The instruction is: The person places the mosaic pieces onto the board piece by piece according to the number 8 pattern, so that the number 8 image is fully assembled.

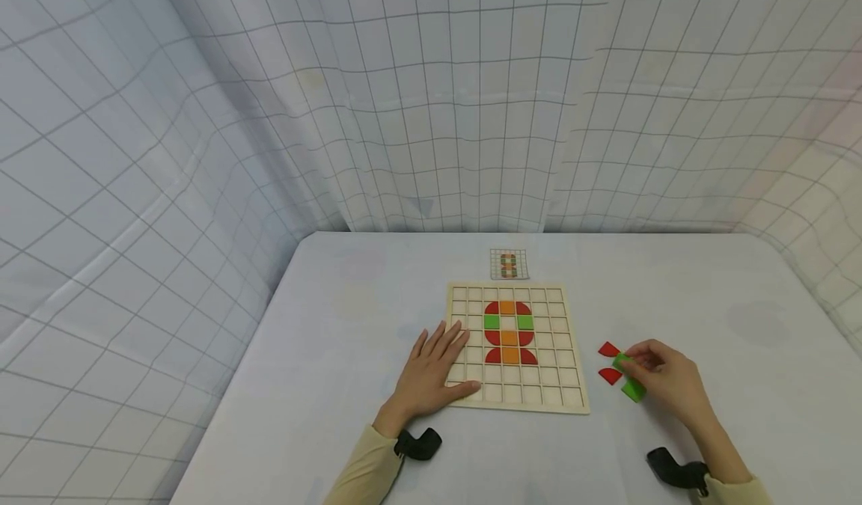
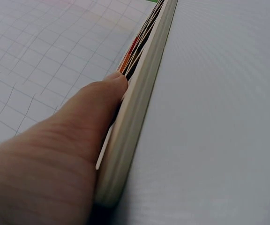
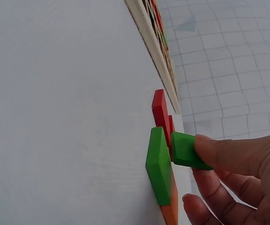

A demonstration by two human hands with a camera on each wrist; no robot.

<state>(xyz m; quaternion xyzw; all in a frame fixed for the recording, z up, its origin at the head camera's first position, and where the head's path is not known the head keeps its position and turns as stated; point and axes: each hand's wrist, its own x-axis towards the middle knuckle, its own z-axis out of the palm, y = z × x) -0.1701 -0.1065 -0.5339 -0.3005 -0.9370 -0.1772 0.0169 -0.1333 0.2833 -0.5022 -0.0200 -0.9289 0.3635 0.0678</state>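
Observation:
My right hand (image 1: 663, 378) pinches a green square tile (image 3: 185, 149) between thumb and fingers, to the right of the board. Beside it lie two red quarter-round tiles (image 1: 610, 375), another green square tile (image 3: 159, 164) and an orange tile (image 3: 171, 206) partly hidden behind that one. My left hand (image 1: 431, 374) rests flat with spread fingers on the left edge of the wooden grid board (image 1: 554, 398); its thumb (image 2: 111, 86) lies over the front rim. In the board's middle columns sit red quarter-round tiles, orange squares (image 1: 509, 355) and two green squares (image 1: 492, 322).
Behind the board lies a small pattern card (image 1: 498, 265) with a printed grid and a coloured figure. A white cloth (image 1: 323, 303) covers the table. Grid-patterned curtains (image 1: 431, 116) hang at the back and sides. Each wrist carries a black camera mount (image 1: 676, 471).

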